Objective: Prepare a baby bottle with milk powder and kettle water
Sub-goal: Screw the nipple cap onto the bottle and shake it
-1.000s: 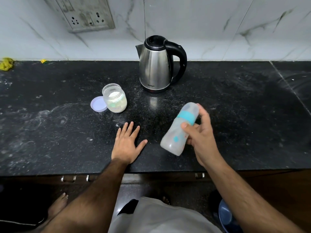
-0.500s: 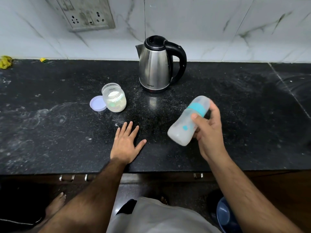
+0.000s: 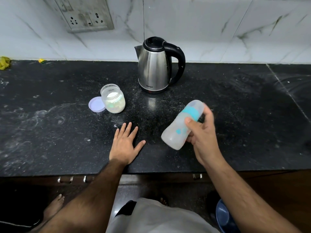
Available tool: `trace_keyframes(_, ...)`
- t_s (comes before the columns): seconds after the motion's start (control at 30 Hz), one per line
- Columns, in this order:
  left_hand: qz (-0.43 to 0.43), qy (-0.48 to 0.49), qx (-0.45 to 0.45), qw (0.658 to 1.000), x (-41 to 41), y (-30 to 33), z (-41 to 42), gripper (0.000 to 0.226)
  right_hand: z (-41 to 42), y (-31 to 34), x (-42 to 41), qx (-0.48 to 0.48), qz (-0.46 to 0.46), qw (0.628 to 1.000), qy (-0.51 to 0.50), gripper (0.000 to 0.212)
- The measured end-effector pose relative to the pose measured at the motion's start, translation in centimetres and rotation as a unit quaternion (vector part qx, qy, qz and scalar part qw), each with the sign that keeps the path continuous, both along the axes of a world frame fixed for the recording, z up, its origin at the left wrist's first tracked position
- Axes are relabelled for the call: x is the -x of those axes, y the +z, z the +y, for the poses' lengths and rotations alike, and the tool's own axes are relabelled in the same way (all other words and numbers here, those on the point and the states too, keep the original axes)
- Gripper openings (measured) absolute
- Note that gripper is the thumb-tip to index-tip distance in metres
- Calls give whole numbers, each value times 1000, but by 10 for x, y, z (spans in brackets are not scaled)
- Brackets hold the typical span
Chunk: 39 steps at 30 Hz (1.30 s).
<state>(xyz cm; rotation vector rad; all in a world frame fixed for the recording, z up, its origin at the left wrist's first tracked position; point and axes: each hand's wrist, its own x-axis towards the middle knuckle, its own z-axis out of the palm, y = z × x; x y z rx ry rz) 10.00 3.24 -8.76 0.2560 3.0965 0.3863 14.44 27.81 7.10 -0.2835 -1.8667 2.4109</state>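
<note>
Right hand [image 3: 202,140] grasps translucent plastic baby bottle with teal collar [image 3: 182,125], tilted, airborne, right of centre. Left hand [image 3: 125,145] flat, released, on black speckled stone counter [image 3: 50,132].

Risk: blurred collar end suggests shaking; loose cap would spray milk. Uncapped powder jar [image 3: 114,100] could be knocked.

Steel kettle [image 3: 155,66] upper centre; marble wall, socket upper left.

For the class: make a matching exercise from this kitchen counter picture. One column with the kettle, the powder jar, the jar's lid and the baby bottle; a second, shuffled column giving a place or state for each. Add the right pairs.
Things
1. kettle
2. powder jar
3. purple lid
4. baby bottle

Places or states
A. lying flat on the counter, beside the jar
B. tilted, held off the counter in the right hand
C. upright near the wall, black handle to the right
D. open, white powder inside

Pairs: 1-C, 2-D, 3-A, 4-B
</note>
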Motion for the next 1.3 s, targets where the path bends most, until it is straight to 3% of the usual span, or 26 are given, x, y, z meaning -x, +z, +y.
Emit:
trace_keyframes(0.1, 0, 1, 2, 1000, 1, -1, 0, 81, -2, 0, -4, -21, -1, 999, 42, 75)
trace_keyframes(0.27, -1, 0, 7, 1000, 1, -2, 0, 81, 1, 3, 4, 15, 8, 999, -33, 67)
trace_keyframes(0.43, -1, 0, 2, 1000, 1, -2, 0, 81, -5, 2, -2, -17, -1, 998, 55, 75)
trace_keyframes(0.6, -3, -1, 1, 1000, 0, 0, 0, 81, 3, 3, 4, 28, 2, 998, -50, 66)
trace_keyframes(0.77, -8, -1, 0, 1000, 0, 1, 0, 82, -4, 0, -7, -9, -12, 998, 54, 75)
trace_keyframes(0.93, 1, 1, 1, 1000, 0, 0, 0, 81, 1, 2, 2, 18, -1, 999, -49, 60)
trace_keyframes(1.13, 3, 2, 1, 1000, 0, -1, 0, 82, -5, -1, -7, -22, -13, 998, 66, 75)
trace_keyframes(1.3, 5, 0, 2, 1000, 1, -2, 0, 82, 3, 0, 1, 24, 0, 999, -48, 65)
